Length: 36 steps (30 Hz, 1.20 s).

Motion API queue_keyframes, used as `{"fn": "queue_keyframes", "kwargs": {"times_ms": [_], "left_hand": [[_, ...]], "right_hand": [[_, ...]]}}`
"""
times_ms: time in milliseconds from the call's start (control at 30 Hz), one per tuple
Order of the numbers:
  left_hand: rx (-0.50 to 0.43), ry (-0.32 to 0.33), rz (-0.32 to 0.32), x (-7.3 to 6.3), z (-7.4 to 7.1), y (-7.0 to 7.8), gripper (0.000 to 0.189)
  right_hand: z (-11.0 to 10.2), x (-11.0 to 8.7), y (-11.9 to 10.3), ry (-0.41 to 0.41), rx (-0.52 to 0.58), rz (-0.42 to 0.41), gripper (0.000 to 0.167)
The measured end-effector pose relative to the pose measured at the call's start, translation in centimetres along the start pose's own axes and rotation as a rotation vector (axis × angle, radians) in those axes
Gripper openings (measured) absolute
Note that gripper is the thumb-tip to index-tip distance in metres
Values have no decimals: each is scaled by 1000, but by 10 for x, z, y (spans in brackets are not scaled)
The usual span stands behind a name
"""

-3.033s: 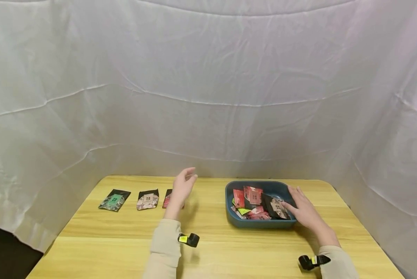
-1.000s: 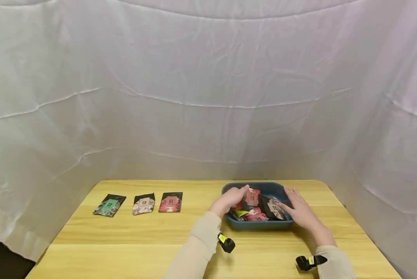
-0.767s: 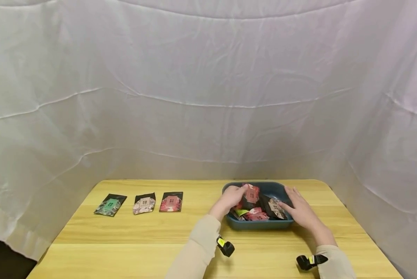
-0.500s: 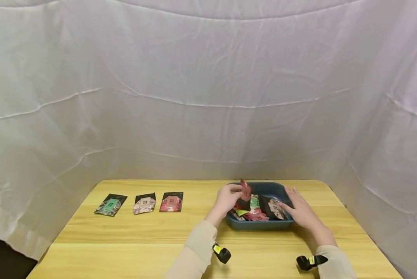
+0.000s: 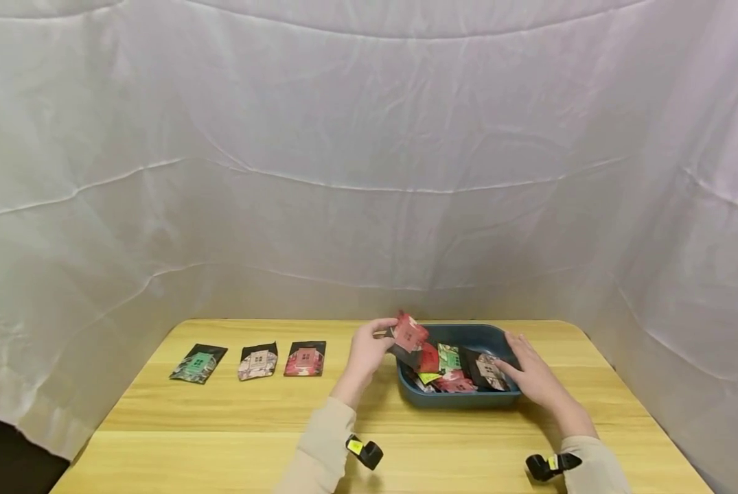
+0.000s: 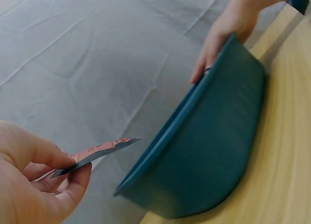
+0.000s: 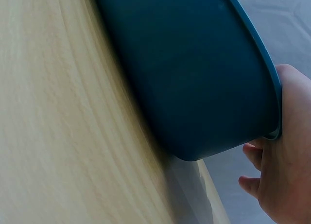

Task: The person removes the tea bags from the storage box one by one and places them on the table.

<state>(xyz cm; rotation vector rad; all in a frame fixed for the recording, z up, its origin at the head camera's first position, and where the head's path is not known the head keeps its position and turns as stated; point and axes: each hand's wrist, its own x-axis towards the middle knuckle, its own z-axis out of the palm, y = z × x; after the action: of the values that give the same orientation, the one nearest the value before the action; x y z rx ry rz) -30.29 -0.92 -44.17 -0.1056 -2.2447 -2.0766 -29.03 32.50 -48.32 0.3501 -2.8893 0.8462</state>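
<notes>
A red-and-black sachet (image 5: 408, 334) is pinched between the thumb and fingers of my left hand (image 5: 366, 350), tilted above the left rim of a dark blue plastic bin (image 5: 461, 399). In the left wrist view the held sachet (image 6: 99, 151) appears nearly edge-on, apart from the bin wall (image 6: 204, 136). My right hand (image 5: 537, 374) grips the bin's right side, its thumb over the rim and its fingers along the outside. Several sachets lie jumbled inside, among them a green one (image 5: 450, 357) and a black-and-beige one (image 5: 487, 370) beside the right thumb.
On the wooden table (image 5: 220, 425), left of the bin, three sachets lie flat in a spaced row: green (image 5: 199, 363), whitish (image 5: 259, 361) and red (image 5: 305, 359). Pale grey cloth (image 5: 369, 171) hangs behind and along both sides.
My left hand left the red sachet in the row, reached into the bin, took another red-and-black sachet and lifted it leftward. A green sachet there is now uncovered. The right hand stays in place.
</notes>
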Motion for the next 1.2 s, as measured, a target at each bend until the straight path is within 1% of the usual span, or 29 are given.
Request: {"fn": "queue_keyframes", "kwargs": {"times_ms": [200,300,433,533,633,733,867,967,1033,1200], "left_hand": [[-63,39,-18,4,-27,1,41],[-85,73,-27,8,-40,-2,42],[-80,131,-48,12,-56,-8,42],[-55,156,-78,13,-65,-13,41],[-1,169,-97,13,-71,-19,41],[64,171,-109,13,-73,-25,41],[126,143,-133,14,-73,-34,43],[182,121,-131,13,-72,-39,41],[280,114,-111,12,-72,-42,38],[573,103,-79,8,-72,-46,30]], "right_hand": [[0,0,1,-2,-2,0,77],[1,0,1,-7,4,4,78],[0,1,1,-7,6,4,77],[-1,1,1,-7,0,1,77],[0,1,1,-10,-2,1,77],[0,1,1,-14,-5,3,78],[0,0,0,-8,-6,3,78],[0,-1,1,-7,-9,5,78],[0,-1,0,-7,-13,4,78],[0,1,1,-12,-20,5,78]]}}
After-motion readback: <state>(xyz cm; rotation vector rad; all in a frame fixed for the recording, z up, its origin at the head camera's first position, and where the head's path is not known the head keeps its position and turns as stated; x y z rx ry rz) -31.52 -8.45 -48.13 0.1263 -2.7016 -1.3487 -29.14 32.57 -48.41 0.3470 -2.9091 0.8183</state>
